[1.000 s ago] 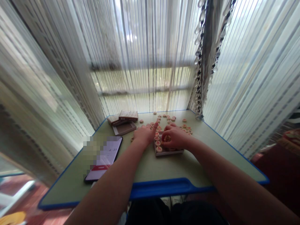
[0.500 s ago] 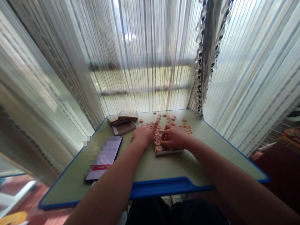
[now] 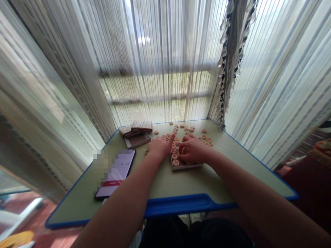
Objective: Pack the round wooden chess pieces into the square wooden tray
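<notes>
A shallow box point(image 3: 187, 167) lies on the table, with a column of round Chinese chess pieces point(image 3: 174, 156) with red characters along its left wall. Over the box, my right hand point(image 3: 193, 148) is closed, thumb and fingers pinching a single Chinese chess piece point(image 3: 184, 151). That hand hides much of the box's inside. My left hand point(image 3: 160, 146) is open beside the box's left edge, palm down, thumb apart and pointing at the column's far end. Loose pieces point(image 3: 176, 132) lie scattered beyond both hands, some partly covered by them.
An empty box tray point(image 3: 138, 140) and stacked printed boxes point(image 3: 141, 126) are at the table's back left. A phone point(image 3: 116, 175) lies near my left forearm. The table point(image 3: 178, 187) has a raised blue edge, and sheer curtains point(image 3: 160, 69) hang behind it.
The view has shifted very slightly. Both hands stay in about the same place, the right one still pinching the piece over the box.
</notes>
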Tool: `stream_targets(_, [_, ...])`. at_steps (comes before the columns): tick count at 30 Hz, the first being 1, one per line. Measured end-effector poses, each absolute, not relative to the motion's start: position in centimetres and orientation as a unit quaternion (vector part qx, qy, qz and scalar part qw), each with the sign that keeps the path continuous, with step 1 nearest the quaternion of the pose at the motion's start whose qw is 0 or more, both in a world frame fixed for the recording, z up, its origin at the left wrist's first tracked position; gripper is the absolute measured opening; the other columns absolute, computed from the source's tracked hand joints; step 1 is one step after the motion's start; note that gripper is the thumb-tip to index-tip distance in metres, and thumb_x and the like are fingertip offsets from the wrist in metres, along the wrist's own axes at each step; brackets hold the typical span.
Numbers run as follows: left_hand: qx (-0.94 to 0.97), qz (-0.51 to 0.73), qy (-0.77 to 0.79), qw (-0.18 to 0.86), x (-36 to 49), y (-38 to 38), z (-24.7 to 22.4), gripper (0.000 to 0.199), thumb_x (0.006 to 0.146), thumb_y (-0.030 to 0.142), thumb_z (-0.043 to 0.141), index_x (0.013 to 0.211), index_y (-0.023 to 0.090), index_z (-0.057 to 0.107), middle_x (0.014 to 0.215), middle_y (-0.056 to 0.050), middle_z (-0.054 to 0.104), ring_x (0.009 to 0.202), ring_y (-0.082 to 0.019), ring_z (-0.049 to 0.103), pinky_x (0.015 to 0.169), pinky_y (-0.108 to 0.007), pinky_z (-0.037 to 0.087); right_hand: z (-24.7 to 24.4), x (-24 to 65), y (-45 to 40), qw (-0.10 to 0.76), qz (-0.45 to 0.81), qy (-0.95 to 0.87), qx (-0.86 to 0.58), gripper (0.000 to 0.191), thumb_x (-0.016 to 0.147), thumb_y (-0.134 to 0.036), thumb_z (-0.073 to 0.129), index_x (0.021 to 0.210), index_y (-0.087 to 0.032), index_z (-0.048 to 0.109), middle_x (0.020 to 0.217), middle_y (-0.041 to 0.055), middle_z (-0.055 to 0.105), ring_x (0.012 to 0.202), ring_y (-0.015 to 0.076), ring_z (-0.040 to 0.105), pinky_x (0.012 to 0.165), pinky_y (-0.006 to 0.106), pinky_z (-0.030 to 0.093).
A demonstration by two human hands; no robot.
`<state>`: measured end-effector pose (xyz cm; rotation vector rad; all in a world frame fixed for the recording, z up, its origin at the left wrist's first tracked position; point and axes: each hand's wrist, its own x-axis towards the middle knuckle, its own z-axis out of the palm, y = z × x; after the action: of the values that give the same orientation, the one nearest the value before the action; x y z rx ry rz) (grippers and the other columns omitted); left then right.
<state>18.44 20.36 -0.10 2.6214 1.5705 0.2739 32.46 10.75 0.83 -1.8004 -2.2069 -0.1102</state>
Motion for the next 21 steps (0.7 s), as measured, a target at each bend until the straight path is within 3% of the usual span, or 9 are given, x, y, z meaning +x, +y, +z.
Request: stream_targets(21, [0.854, 0.098, 0.510, 0.032, 18.46, 20.41, -0.18, 0.090, 0.073, 0.070, -0.010, 0.112, 0.020, 0.054, 0.110, -0.015, 0.060, 0.101, -0.030, 0.056, 0.079, -0.041, 0.043, 0.33, 32.46, 11.14, 0.153, -0.052, -0.757, -0.633, 0.020, 0.074, -0.035, 0.057, 0.085, -0.026, 0.071, 0.082, 0.0055, 0.057, 0.085, 0.0214, 0.045, 0.077, 0.031, 0.034])
